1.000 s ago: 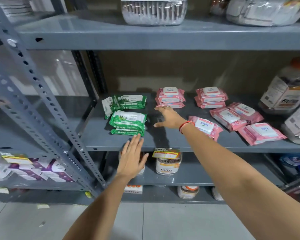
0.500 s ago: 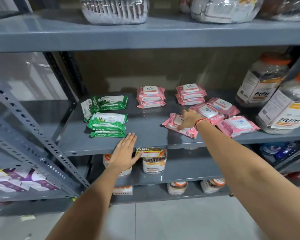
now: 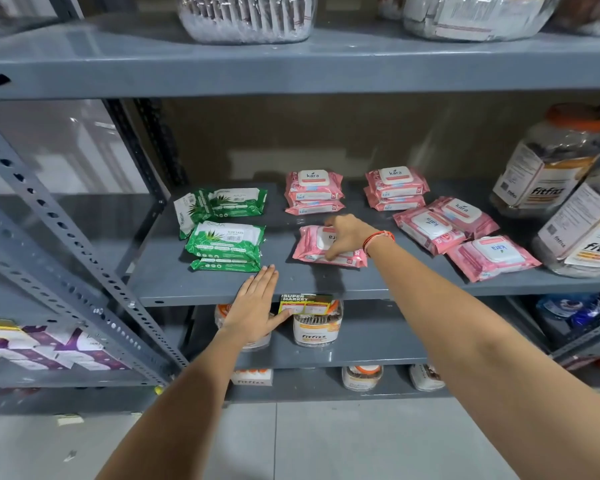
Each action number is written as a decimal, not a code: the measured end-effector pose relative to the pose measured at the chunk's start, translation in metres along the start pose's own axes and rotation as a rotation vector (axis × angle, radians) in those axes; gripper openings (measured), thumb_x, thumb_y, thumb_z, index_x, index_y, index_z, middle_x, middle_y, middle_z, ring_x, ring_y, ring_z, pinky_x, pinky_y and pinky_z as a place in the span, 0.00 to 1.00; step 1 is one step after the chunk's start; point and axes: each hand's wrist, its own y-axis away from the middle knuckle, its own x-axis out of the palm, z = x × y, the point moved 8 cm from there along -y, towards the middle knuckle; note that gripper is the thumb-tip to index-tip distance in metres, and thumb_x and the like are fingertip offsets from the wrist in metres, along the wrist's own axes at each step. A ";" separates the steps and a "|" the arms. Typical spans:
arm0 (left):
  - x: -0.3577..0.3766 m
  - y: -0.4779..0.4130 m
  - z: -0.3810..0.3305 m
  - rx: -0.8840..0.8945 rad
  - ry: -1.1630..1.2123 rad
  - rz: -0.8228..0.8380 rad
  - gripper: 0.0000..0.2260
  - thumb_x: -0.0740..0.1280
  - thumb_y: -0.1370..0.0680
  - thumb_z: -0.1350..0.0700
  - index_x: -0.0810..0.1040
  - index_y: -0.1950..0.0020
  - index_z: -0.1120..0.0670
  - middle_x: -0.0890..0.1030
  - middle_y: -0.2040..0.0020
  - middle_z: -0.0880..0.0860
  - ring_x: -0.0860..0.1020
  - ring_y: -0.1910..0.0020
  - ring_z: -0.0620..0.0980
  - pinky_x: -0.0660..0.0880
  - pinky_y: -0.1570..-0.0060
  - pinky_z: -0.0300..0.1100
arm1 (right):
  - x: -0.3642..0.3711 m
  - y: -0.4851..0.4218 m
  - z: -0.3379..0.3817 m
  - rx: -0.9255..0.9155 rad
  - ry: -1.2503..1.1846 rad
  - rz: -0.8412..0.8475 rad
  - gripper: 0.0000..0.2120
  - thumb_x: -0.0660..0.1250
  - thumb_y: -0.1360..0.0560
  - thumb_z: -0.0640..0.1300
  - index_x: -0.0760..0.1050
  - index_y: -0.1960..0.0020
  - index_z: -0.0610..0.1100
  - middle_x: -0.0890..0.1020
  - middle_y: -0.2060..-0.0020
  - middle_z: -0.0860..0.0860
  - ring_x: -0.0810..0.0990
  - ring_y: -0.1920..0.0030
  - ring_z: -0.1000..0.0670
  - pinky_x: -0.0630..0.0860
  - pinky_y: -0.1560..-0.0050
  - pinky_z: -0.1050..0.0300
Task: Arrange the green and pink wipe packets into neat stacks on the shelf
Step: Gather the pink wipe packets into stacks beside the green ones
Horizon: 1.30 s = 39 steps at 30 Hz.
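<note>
On the grey middle shelf (image 3: 312,284), green wipe packets lie at the left: a front stack (image 3: 225,245) and a looser back group (image 3: 219,204). Pink packets stand in two back stacks (image 3: 314,190) (image 3: 395,188). Three loose pink packets lie at the right (image 3: 430,230) (image 3: 465,214) (image 3: 492,258). My right hand (image 3: 347,237) grips one pink packet (image 3: 314,244) that lies flat on the shelf in front of the left pink stack. My left hand (image 3: 255,306) rests flat on the shelf's front edge, fingers straight, holding nothing.
Large clear jars with orange lids (image 3: 551,161) (image 3: 586,233) crowd the shelf's right end. Plastic containers (image 3: 246,17) sit on the shelf above. Smaller jars (image 3: 316,327) and a price tag (image 3: 305,303) are below. A perforated steel upright (image 3: 66,244) runs diagonally at the left.
My right hand took hold of a loose pink packet and slid it left, to just in front of the left pink stack. My left hand stayed at the shelf's front edge.
</note>
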 end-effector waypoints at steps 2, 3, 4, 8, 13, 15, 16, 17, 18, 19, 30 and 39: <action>0.001 0.000 0.000 -0.004 0.002 0.002 0.38 0.49 0.24 0.34 0.43 0.25 0.59 0.44 0.23 0.56 0.43 0.24 0.51 0.39 0.28 0.45 | 0.009 -0.004 0.009 -0.018 0.019 0.037 0.36 0.77 0.37 0.49 0.70 0.34 0.36 0.76 0.38 0.40 0.76 0.39 0.41 0.75 0.39 0.47; 0.001 -0.001 0.000 -0.005 0.001 0.003 0.38 0.49 0.24 0.34 0.43 0.25 0.59 0.44 0.23 0.56 0.43 0.24 0.51 0.39 0.28 0.45 | 0.013 -0.004 0.011 -0.020 0.027 0.058 0.37 0.77 0.37 0.48 0.69 0.33 0.37 0.75 0.37 0.40 0.75 0.39 0.41 0.74 0.38 0.48; 0.001 0.000 0.001 -0.007 -0.002 0.001 0.38 0.47 0.24 0.34 0.43 0.25 0.59 0.44 0.23 0.56 0.43 0.24 0.51 0.39 0.28 0.44 | 0.016 -0.005 0.013 -0.020 0.036 0.073 0.37 0.77 0.36 0.47 0.68 0.32 0.37 0.74 0.36 0.41 0.74 0.38 0.41 0.74 0.37 0.48; 0.000 0.000 0.001 -0.013 0.016 -0.023 0.35 0.45 0.23 0.37 0.44 0.25 0.59 0.46 0.23 0.56 0.44 0.24 0.51 0.40 0.28 0.44 | 0.012 -0.006 0.019 -0.027 0.063 0.107 0.43 0.77 0.35 0.49 0.62 0.27 0.40 0.70 0.30 0.42 0.70 0.32 0.41 0.69 0.32 0.46; 0.002 0.000 0.001 -0.029 0.040 -0.055 0.31 0.50 0.20 0.42 0.46 0.25 0.58 0.48 0.23 0.56 0.46 0.24 0.51 0.42 0.27 0.45 | 0.018 -0.009 0.026 -0.029 0.140 0.168 0.41 0.77 0.34 0.48 0.61 0.26 0.41 0.69 0.30 0.42 0.69 0.32 0.40 0.69 0.32 0.46; 0.004 -0.001 0.001 -0.033 0.035 -0.053 0.31 0.50 0.20 0.41 0.46 0.25 0.58 0.49 0.23 0.55 0.46 0.24 0.51 0.42 0.28 0.45 | 0.020 -0.008 0.028 -0.038 0.218 0.154 0.39 0.77 0.34 0.43 0.62 0.27 0.41 0.71 0.32 0.41 0.71 0.33 0.40 0.71 0.34 0.47; 0.004 -0.001 0.001 -0.033 0.032 -0.057 0.31 0.50 0.20 0.41 0.46 0.25 0.58 0.49 0.23 0.55 0.47 0.24 0.51 0.42 0.28 0.45 | 0.020 -0.007 0.030 -0.058 0.248 0.144 0.39 0.76 0.34 0.41 0.62 0.27 0.42 0.71 0.32 0.41 0.70 0.33 0.39 0.71 0.35 0.47; 0.003 -0.001 0.001 -0.032 0.030 -0.061 0.31 0.50 0.20 0.41 0.46 0.25 0.58 0.49 0.23 0.55 0.47 0.24 0.51 0.42 0.28 0.45 | 0.020 -0.006 0.033 -0.091 0.278 0.135 0.39 0.76 0.33 0.39 0.61 0.27 0.42 0.70 0.31 0.41 0.70 0.32 0.39 0.71 0.35 0.47; 0.003 -0.001 0.001 -0.031 0.030 -0.066 0.31 0.50 0.20 0.41 0.47 0.25 0.58 0.50 0.23 0.55 0.47 0.24 0.51 0.41 0.28 0.45 | 0.020 -0.005 0.036 -0.129 0.316 0.131 0.39 0.75 0.33 0.37 0.60 0.26 0.44 0.69 0.30 0.42 0.69 0.32 0.40 0.69 0.35 0.47; 0.003 -0.001 0.002 -0.030 0.031 -0.067 0.31 0.50 0.20 0.41 0.47 0.25 0.58 0.50 0.23 0.55 0.47 0.24 0.51 0.41 0.28 0.44 | 0.020 -0.004 0.039 -0.163 0.362 0.132 0.39 0.73 0.32 0.36 0.59 0.25 0.45 0.68 0.29 0.42 0.67 0.30 0.40 0.68 0.34 0.46; 0.002 0.000 0.000 -0.039 0.060 -0.051 0.33 0.48 0.21 0.38 0.44 0.25 0.58 0.46 0.23 0.54 0.44 0.24 0.50 0.40 0.28 0.46 | 0.011 0.016 0.007 0.487 -0.108 -0.073 0.46 0.63 0.34 0.73 0.64 0.28 0.42 0.66 0.32 0.42 0.70 0.33 0.41 0.72 0.38 0.49; 0.003 -0.002 0.002 -0.041 0.061 -0.053 0.36 0.43 0.24 0.34 0.44 0.25 0.57 0.45 0.23 0.54 0.43 0.25 0.49 0.39 0.28 0.45 | 0.021 -0.004 0.030 0.152 0.117 0.181 0.42 0.73 0.31 0.54 0.56 0.24 0.45 0.62 0.27 0.43 0.65 0.29 0.39 0.67 0.31 0.45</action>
